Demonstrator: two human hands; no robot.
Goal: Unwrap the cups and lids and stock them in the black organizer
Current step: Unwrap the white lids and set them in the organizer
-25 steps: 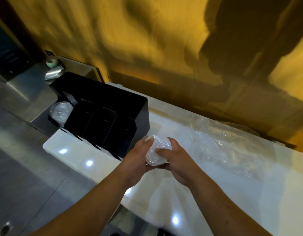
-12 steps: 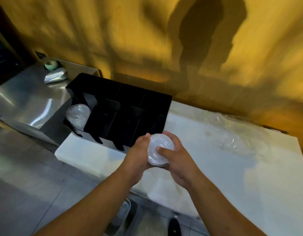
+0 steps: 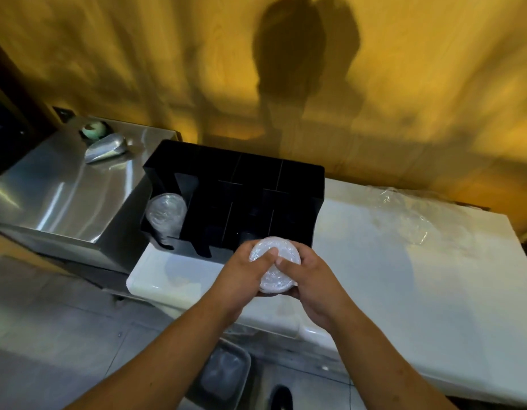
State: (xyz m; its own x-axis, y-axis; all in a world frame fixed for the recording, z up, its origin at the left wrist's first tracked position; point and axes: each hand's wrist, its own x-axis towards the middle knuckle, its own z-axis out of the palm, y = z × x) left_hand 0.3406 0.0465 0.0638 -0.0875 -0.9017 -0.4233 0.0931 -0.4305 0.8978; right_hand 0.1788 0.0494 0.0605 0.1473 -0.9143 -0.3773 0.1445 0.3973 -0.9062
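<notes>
A short stack of clear plastic lids (image 3: 275,263) is held between my left hand (image 3: 243,273) and my right hand (image 3: 311,276), both thumbs pressed on its top. The stack hovers just in front of the black organizer (image 3: 303,176), near its right front compartments. The organizer stands on the left end of the white counter (image 3: 389,279). Its leftmost slot holds a stack of clear cups (image 3: 166,214) lying on their side. The other compartments look dark and I cannot tell what is in them.
Crumpled clear plastic wrap (image 3: 404,211) lies at the counter's back right. A steel unit (image 3: 64,196) to the left carries a metal scoop (image 3: 107,149) and a green roll (image 3: 93,130). A grey bin (image 3: 223,377) sits on the floor below. A yellow wall is behind.
Both hands have carried the lid stack leftward from in front of the organizer's right side to its front compartments. My view has swung toward the organizer.
</notes>
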